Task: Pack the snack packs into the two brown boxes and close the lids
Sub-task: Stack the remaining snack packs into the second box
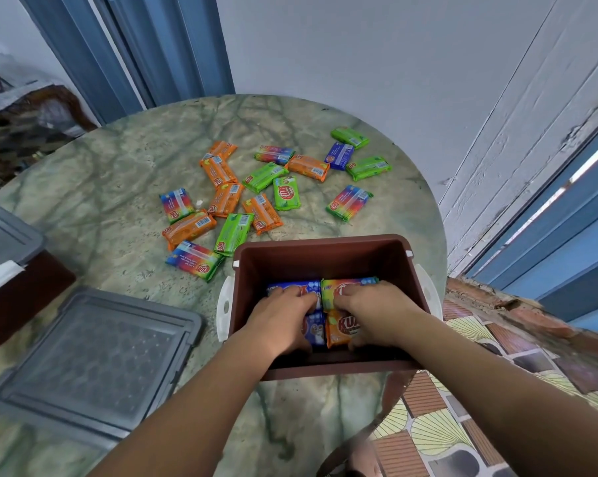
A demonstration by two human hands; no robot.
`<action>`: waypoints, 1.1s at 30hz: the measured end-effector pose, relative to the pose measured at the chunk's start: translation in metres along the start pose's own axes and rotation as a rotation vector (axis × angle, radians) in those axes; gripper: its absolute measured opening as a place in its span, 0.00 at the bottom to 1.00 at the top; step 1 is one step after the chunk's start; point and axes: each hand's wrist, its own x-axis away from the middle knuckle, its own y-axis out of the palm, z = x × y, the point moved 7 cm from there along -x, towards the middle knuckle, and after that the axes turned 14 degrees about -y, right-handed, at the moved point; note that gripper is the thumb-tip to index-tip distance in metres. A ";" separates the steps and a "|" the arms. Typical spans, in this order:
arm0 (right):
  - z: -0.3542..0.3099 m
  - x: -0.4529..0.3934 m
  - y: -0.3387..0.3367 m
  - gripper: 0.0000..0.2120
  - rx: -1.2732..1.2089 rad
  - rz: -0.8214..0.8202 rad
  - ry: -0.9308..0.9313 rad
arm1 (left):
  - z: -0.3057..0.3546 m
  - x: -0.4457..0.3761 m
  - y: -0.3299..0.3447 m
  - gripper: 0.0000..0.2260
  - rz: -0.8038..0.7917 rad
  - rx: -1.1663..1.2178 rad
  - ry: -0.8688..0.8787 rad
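At the far left edge, a second brown box (pixel 22 294) is sitting with its grey lid (pixel 5 235) on, well away from both hands. Nearer, a loose grey lid (pixel 94 366) is lying flat on the round marble table (pixel 84 208), left of the hands. The left hand (pixel 283 318) is reaching into the open brown box (pixel 325 253), its curled fingers pressing on a blue snack pack (pixel 295 287); whether it is gripping the pack, I cannot tell. Just beside it, the right hand (pixel 373 311) is lying with curled fingers over a rainbow snack pack (pixel 345 285) and an orange snack pack (pixel 342 327); its grip is equally unclear. Beyond the hands, loose snack packs (pixel 266 187) are lying scattered across the table.
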 end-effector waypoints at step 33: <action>0.023 -0.097 -0.099 0.17 -0.032 0.422 -0.250 | -0.117 -0.002 -0.069 0.20 0.398 0.066 -0.420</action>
